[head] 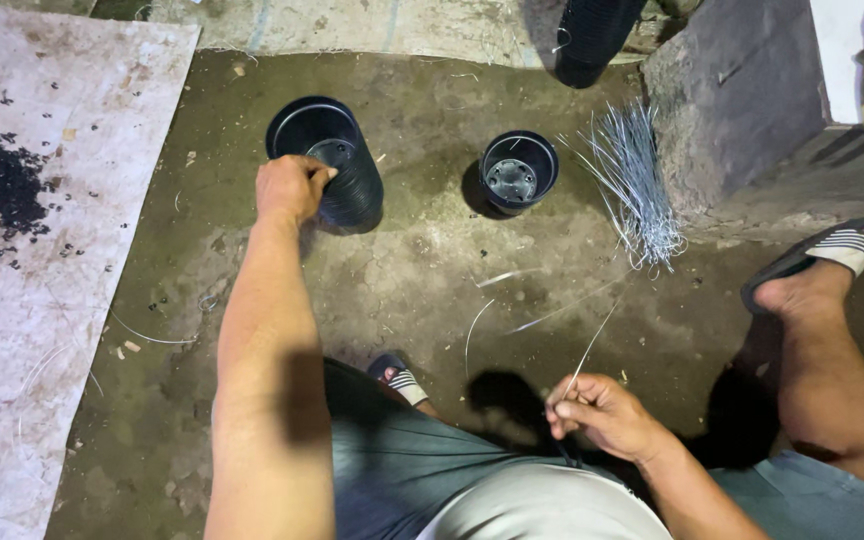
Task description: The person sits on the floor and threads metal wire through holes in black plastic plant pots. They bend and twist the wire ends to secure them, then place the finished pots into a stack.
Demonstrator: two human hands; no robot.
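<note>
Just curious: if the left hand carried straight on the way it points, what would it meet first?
The left hand is already at the rim of the stack of black plastic pots; going on, it would probably enter the top pot's opening.

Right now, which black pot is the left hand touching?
The left hand grips the stacked pots at left; the single pot near the wire bundle stands untouched.

Harsh light from above, dim corners, hard dark shadows under arms, sharp focus, slight wide-angle bending at edges

A single black pot (pixel 518 171) sits upright on the floor (pixel 402 290), wire bundle (pixel 637 190) just right of it, soil-speckled sheet (pixel 42 230) far left.
</note>
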